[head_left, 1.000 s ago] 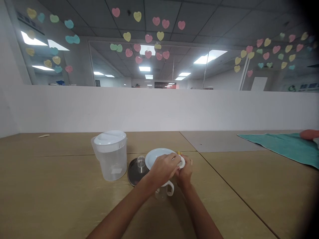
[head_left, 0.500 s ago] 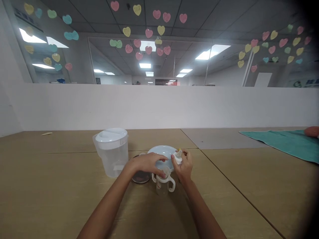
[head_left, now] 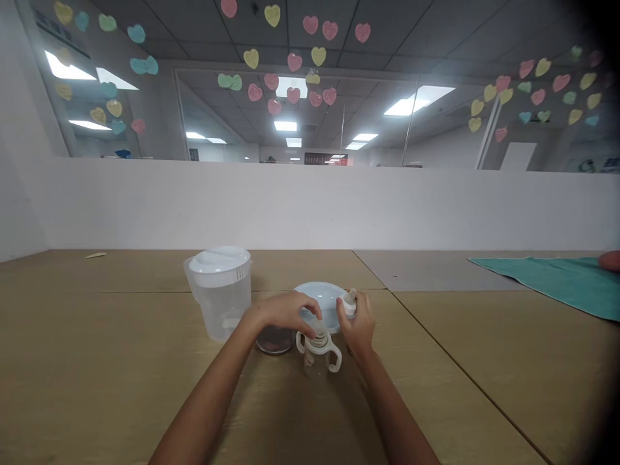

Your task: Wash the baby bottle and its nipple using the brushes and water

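On the table stands a clear baby bottle (head_left: pixel 317 363) with a white two-handled holder around its upper part. Its threaded neck is uncovered. My left hand (head_left: pixel 285 310) reaches over from the left, with thumb and fingers curled around the neck; their exact contact is partly hidden. My right hand (head_left: pixel 359 326) pinches a bottle teat in a white screw ring (head_left: pixel 349 305), raised to the right of the bottle. Behind both hands lies a pale blue-white plate (head_left: pixel 320 290). A dark round tray (head_left: pixel 275 341) is partly covered by my left hand.
A translucent pitcher (head_left: pixel 223 303) with a white lid stands left of the tray. A teal cloth (head_left: pixel 552 278) lies at the right, with a reddish thing (head_left: pixel 609 261) at its edge. A small flat pale piece (head_left: pixel 95 255) lies far left. A white wall (head_left: pixel 271 206) rises behind the table.
My hands have come apart. The left moved from the screw ring down to the bottle's neck, its fingers closing in around it. The right keeps the teat and ring, now turned upright.
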Demonstrator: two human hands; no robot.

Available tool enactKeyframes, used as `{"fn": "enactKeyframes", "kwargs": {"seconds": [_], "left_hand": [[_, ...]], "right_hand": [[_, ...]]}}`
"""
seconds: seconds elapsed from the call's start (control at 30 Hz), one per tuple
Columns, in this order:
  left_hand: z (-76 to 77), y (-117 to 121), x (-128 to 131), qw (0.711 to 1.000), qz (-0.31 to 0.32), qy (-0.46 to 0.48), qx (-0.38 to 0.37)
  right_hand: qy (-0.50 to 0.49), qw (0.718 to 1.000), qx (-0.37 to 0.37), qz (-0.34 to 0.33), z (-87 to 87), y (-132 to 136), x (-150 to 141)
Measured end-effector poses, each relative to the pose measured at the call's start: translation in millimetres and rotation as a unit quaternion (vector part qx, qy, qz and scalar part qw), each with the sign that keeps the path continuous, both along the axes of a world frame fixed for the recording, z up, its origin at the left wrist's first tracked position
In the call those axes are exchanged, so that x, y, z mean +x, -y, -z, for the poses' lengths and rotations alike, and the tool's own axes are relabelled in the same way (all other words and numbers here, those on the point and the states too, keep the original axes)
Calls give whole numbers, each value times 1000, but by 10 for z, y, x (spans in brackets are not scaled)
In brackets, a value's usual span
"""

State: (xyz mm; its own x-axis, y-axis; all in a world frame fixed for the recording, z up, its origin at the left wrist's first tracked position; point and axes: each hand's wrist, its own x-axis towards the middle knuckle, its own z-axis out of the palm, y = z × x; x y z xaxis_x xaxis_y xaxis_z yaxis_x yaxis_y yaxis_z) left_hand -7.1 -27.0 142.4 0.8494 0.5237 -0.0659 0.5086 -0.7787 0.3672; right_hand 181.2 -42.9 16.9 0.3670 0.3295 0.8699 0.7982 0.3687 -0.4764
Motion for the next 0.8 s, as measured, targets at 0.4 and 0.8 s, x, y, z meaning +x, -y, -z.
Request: {"fn": "enactKeyframes", "kwargs": {"seconds": [0.4,0.8], "left_hand": [[61,-64,48,999,23,-4,-33],[100,-139,34,996,12,-1,-85]], "right_hand": [[132,965,118,-195,-94,252,-210],[133,934,5,-330,-189,330,-240]]}}
